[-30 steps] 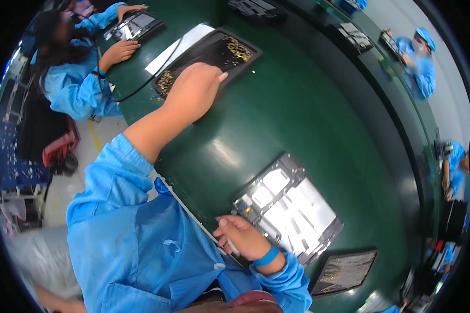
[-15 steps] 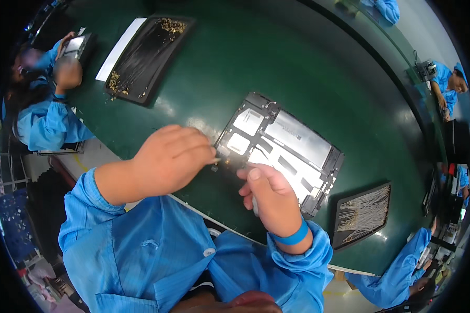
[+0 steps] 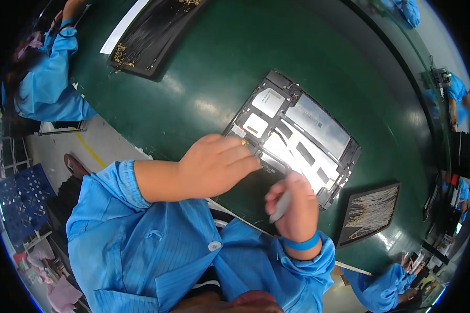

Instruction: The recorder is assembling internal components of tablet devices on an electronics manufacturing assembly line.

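- Since the preceding frame, the left hand [image 3: 219, 164] has moved from beside the opened computer chassis [image 3: 300, 146] to over its near edge, toward the left end.
- The right hand [image 3: 296, 206] has drawn away from the left and stands off to the right, just beside the same edge.
- Whole-scene shift of both trays and chassis noted; this is consistent with head movement.
- Left hand: fingers bent and held together, tips by a small gold-coloured part [image 3: 244, 142]. Whether anything is pinched, or the chassis is touched, cannot be told.
- Right hand: curled round a slim grey-white tool [image 3: 281, 207], its type not determinable.
- Chassis: flat on the green table [image 3: 235, 47], inner side up, set askew, flat grey panel [image 3: 318, 122] on the far right side.
- Black tray of dark gold-ended cables [image 3: 164, 61] at upper left, well apart from the hands; tray of pale cables [image 3: 360, 237] to the right, near the chassis.
- Assessment: work appears centred on the near-left edge, left hand leading, right hand standing clear.
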Tool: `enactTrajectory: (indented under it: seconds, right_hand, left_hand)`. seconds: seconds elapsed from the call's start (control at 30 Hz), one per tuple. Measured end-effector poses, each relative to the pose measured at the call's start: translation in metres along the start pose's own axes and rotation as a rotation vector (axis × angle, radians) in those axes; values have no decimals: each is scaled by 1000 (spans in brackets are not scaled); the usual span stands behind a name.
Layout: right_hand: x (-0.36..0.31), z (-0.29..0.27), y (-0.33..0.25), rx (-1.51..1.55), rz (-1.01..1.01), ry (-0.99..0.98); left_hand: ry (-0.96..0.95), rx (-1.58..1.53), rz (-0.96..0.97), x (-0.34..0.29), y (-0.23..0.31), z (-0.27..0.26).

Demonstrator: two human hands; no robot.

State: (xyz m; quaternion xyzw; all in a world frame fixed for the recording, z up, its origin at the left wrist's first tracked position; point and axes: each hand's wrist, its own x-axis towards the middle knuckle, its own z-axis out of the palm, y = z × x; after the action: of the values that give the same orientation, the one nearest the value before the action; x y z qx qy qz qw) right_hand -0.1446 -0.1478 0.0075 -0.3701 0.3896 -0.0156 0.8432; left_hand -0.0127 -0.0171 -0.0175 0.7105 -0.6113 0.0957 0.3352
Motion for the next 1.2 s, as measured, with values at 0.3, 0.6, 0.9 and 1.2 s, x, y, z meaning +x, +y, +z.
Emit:
enactTrajectory:
  seconds: [0.3,0.6,0.9,1.2]
  right_hand:
    - [16,12,3,-185,-592,310]
    - [30,2,25,-436,-977,228]
    - [35,1,28,-539,-1083,185]
    - [28,20,0,-1025,-1029,66]
  left_hand:
    - [-267,2,-87,2,-2,3]
    - [-275,47,-100,5,1,3]
    - [-300,23,-113,7,1,2]
    - [-259,11,-71,8,0,2]
